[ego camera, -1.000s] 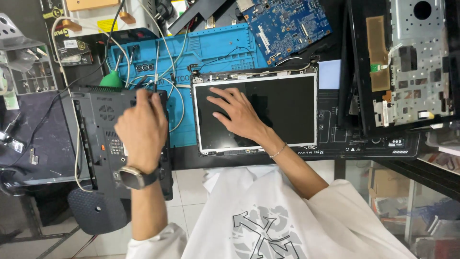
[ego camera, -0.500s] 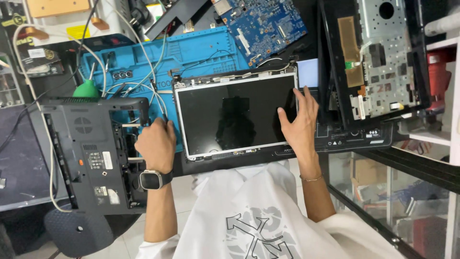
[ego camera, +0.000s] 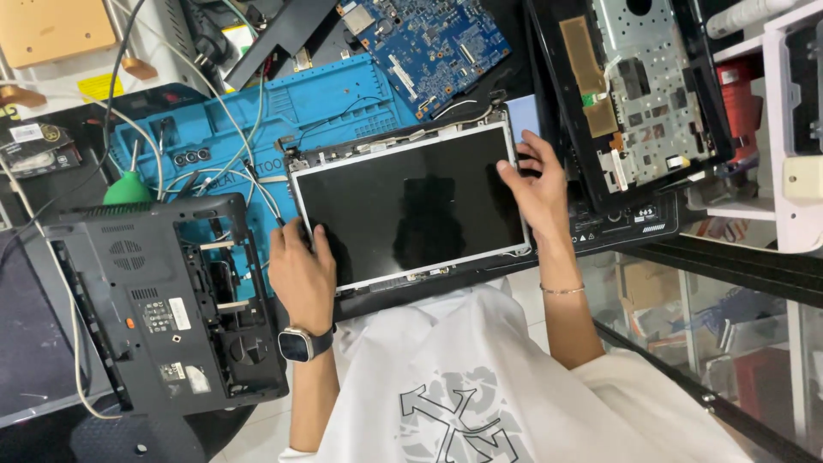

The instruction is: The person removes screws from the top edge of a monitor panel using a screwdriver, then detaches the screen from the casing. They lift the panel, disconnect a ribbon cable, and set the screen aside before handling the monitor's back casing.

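Gripped at both short edges: a flat black rectangular laptop screen panel with a thin silver metal frame (ego camera: 410, 204), lying across the near end of a bright blue silicone repair mat (ego camera: 283, 111). Left hand (ego camera: 300, 273), wrist banded by a dark smartwatch (ego camera: 297, 345), curled over the panel's left edge near its lower corner, fingers bent and close together against the frame. Right hand (ego camera: 538, 190) clasped on the panel's right edge, thumb on the glass face, fingers wrapped behind the rim. Just left of the panel, touching the left hand's side, a dark grey plastic laptop base shell (ego camera: 163, 300) lying underside up. Beyond the panel's far edge, a blue printed circuit board (ego camera: 429, 43). Right of the panel, a black laptop chassis with a bare silver metal plate (ego camera: 639, 86), tilted. White cables (ego camera: 214, 111) trailing over the mat towards the panel's upper left corner.
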